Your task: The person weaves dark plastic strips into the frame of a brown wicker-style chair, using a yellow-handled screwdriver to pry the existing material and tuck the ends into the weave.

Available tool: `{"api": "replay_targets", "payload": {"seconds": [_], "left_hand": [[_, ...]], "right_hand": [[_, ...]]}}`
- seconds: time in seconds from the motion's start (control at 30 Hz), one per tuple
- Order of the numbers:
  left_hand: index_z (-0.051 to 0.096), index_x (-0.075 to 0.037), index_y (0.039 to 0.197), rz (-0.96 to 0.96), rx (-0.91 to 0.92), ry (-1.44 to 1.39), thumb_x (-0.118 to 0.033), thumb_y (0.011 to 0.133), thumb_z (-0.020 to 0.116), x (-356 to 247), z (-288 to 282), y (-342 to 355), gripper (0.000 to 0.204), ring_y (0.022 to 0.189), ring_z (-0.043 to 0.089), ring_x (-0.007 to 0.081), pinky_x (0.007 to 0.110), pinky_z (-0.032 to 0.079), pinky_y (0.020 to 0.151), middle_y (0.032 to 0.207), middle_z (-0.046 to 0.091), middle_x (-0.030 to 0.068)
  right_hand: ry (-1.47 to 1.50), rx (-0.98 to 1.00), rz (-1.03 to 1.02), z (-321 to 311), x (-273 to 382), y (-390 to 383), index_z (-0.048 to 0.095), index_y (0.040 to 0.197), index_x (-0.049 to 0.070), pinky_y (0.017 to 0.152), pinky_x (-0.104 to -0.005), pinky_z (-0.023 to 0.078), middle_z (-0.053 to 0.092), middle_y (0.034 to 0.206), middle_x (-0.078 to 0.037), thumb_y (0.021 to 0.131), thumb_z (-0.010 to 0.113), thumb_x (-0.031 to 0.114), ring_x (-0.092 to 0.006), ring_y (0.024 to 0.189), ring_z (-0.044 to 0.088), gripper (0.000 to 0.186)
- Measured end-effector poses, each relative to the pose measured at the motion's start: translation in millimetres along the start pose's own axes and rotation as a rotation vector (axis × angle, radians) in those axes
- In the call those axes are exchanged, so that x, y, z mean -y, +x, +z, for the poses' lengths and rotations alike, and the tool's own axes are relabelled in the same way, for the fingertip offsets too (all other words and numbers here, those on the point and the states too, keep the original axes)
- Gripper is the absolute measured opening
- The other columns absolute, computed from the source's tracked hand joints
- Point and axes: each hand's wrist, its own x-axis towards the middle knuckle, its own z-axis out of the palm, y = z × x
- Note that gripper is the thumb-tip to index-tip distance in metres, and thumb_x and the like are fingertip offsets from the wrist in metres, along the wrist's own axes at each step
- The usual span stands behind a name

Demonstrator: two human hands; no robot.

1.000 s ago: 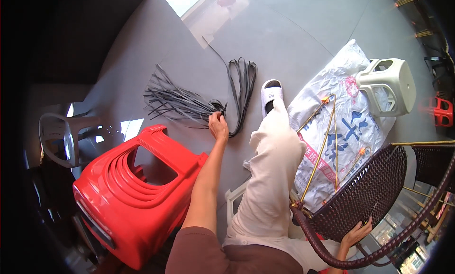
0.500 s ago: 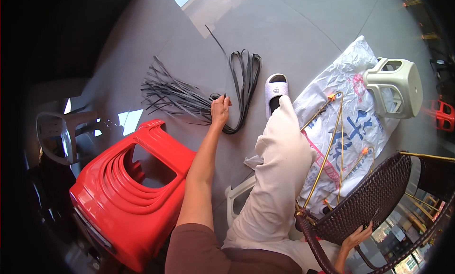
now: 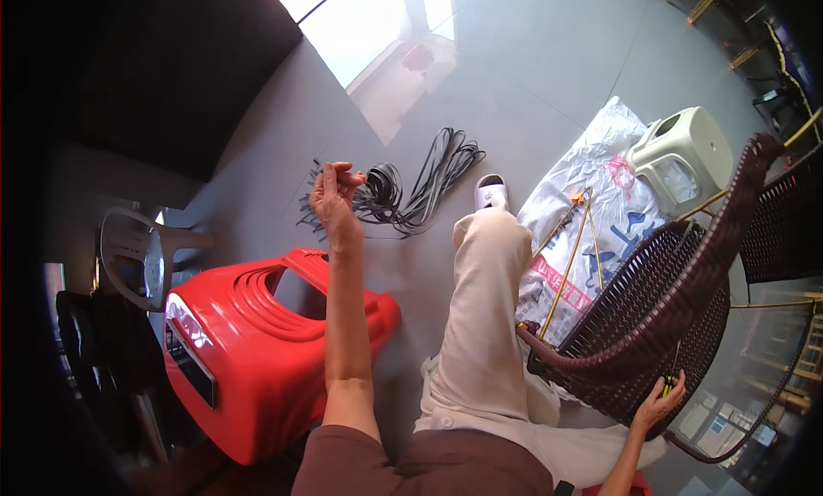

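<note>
My left hand (image 3: 339,196) is raised beside the dark flat strips (image 3: 429,174) heaped on the floor, its fingers curled; what they hold, if anything, I cannot make out. My right hand (image 3: 663,400) is closed on a yellow-and-black handled tool (image 3: 669,384), against the dark brown woven chair (image 3: 639,312) that leans at my right leg. A white printed sack (image 3: 583,179) lies right of my slippered foot, with thin gold metal rods (image 3: 566,273) on it. My trousered leg (image 3: 476,290) stretches forward between the strips and the sack.
A red plastic stool (image 3: 249,350) is close at my left, a grey plastic chair (image 3: 137,247) behind it. A cream stool (image 3: 694,153) lies on its side at the sack's far end. Another woven chair part (image 3: 771,230) and several metal frames stand along the right.
My left hand has lifted from the strips and moved left. The strips lie more bunched. The woven chair has tipped upward, its rim higher, with my right hand now higher on it. The view has shifted.
</note>
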Motion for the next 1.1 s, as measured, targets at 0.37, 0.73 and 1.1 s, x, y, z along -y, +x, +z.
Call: {"api": "replay_targets", "payload": {"seconds": [0.37, 0.73, 1.1], "left_hand": [[0.061, -0.002, 0.095, 0.286, 0.145, 0.241, -0.028, 0.092, 0.046, -111, 43, -6, 0.030, 0.078, 0.060, 0.0127, 0.026, 0.046, 0.080, 0.078, 0.064, 0.0069], [0.063, 0.000, 0.084, 0.741, 0.199, 0.341, -0.019, 0.089, 0.047, -263, 139, -12, 0.025, 0.047, 0.038, 0.0041, 0.017, 0.036, 0.045, 0.058, 0.047, -0.0015], [0.061, 0.001, 0.085, -0.244, 1.637, 0.577, -0.017, 0.086, 0.050, -210, 144, -182, 0.022, 0.064, 0.059, 0.0266, 0.033, 0.046, 0.060, 0.071, 0.059, 0.0157]], "right_hand": [[0.131, -0.217, -0.121, -59, 40, -52, 0.056, 0.101, -0.002, 0.086, -0.0399, 0.034, 0.048, 0.102, -0.012, 0.087, 0.049, 0.011, -0.0278, 0.101, 0.043, 0.020], [0.534, 0.048, -0.333, -70, 100, -63, 0.059, 0.086, -0.001, 0.076, -0.0351, 0.041, 0.050, 0.085, -0.010, 0.075, 0.056, -0.003, -0.0265, 0.084, 0.048, 0.011], [1.151, 0.678, -0.322, -114, 150, -17, 0.061, 0.095, 0.002, 0.061, -0.0273, 0.044, 0.057, 0.080, -0.009, 0.074, 0.059, 0.000, -0.0184, 0.068, 0.055, 0.021]]}}
